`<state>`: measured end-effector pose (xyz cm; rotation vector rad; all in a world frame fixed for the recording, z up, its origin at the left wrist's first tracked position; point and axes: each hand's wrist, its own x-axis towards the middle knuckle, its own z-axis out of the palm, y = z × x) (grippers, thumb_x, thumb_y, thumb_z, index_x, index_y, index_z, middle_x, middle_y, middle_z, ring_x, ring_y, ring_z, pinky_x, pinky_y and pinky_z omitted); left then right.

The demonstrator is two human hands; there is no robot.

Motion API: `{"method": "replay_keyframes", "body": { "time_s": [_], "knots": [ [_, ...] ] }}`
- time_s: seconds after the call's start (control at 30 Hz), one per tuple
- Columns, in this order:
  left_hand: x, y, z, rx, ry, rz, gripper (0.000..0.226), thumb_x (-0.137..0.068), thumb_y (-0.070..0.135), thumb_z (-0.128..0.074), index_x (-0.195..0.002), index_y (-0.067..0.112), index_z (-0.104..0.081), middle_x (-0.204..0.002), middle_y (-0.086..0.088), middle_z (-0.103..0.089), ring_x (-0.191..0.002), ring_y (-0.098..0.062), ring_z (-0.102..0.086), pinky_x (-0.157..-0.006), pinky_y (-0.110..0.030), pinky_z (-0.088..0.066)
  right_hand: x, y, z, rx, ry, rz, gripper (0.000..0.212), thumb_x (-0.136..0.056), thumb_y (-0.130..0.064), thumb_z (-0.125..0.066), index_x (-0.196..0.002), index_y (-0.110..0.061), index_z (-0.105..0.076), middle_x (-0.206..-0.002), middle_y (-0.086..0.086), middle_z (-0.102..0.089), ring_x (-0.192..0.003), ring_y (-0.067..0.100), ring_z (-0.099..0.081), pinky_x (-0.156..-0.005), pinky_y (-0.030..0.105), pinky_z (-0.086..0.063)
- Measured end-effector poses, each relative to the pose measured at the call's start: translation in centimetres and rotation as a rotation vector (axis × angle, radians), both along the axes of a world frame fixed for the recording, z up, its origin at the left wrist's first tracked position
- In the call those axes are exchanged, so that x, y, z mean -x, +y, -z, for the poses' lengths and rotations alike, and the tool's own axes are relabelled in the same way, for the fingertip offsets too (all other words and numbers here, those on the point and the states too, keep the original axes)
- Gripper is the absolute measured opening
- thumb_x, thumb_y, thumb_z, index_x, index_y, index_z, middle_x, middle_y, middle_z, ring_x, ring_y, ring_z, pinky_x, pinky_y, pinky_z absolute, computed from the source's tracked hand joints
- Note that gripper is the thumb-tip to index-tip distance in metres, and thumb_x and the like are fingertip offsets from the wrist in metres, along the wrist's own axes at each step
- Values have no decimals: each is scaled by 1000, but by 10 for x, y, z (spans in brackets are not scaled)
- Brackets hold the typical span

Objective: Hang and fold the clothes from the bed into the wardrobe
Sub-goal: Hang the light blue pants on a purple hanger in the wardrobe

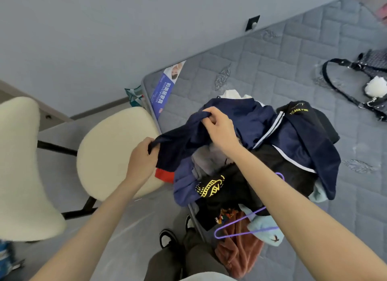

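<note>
Navy garment [240, 117] with white stripes — crumpled, lifted off clothes pile [240, 186], both hands' fingers clenched on it — left hand [142, 157], right hand [219, 127]

I see a navy garment [240, 121] with white stripes; a purple hanger [240, 234]; a grey quilted mattress [293, 56]; a cream chair [109, 150].

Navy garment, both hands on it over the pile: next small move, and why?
Probably lift it up and clear of the heap. The left hand and right hand each pinch an edge of the dark navy fabric garment, but its lower part still drapes onto the pile of clothes on the grey quilted mattress. The purple wire hanger lies nearby for afterwards.
</note>
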<state>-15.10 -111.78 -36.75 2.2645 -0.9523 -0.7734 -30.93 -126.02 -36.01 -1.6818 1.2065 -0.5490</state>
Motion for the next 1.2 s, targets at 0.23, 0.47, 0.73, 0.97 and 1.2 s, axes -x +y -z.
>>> {"method": "replay_keyframes", "body": {
  "time_s": [0.23, 0.47, 0.73, 0.97, 1.2],
  "knots": [
    [-11, 4, -6, 11, 99, -10, 18, -91, 7, -50, -93, 19, -63, -93, 2, -66, -86, -19, -60, -72, -25, -41, 6, 6, 9, -145, 28, -37, 13, -95, -10, -49, -100, -17, -60, -82, 3, -59, -80, 12, -52, -67, 20, -37],
    [21, -8, 20, -60, 272, 148, 35, -92, 5, -52, -123, 20, -59, -121, 3, -60, -81, -4, -59, -73, -4, -37, 71, 18, 37, -87, 563, 65, 38, -84, 5, -43, -118, -6, -57, -134, 16, -46, -120, 38, -45, -99, 34, -33],
    [11, -20, 41, -147, 320, 149, 41, -95, 8, -48, -135, 16, -47, -132, -4, -53, -95, -14, -56, -82, -22, -39, 39, 34, 43, 281, 656, -221, 38, -86, -9, -59, -123, -12, -57, -148, 13, -38, -134, 36, -33, -107, 45, -32],
    [-28, -64, 67, -178, 321, 210, 43, -95, 8, -45, -137, 18, -46, -131, 0, -53, -96, -11, -52, -85, -20, -38, -25, -26, 75, 310, 892, -309, 65, -89, -27, -59, -147, -25, -31, -161, 11, -1, -147, 36, 7, -117, 53, 0],
    [-50, -130, 96, -150, 271, 384, 45, -94, 2, -44, -138, 14, -46, -136, -4, -52, -114, -17, -53, -90, -17, -33, -29, -74, 113, 160, 1237, -398, 61, -83, -35, -61, -140, -27, -39, -143, 6, -40, -135, 29, -30, -115, 48, -18]
  ]
}}
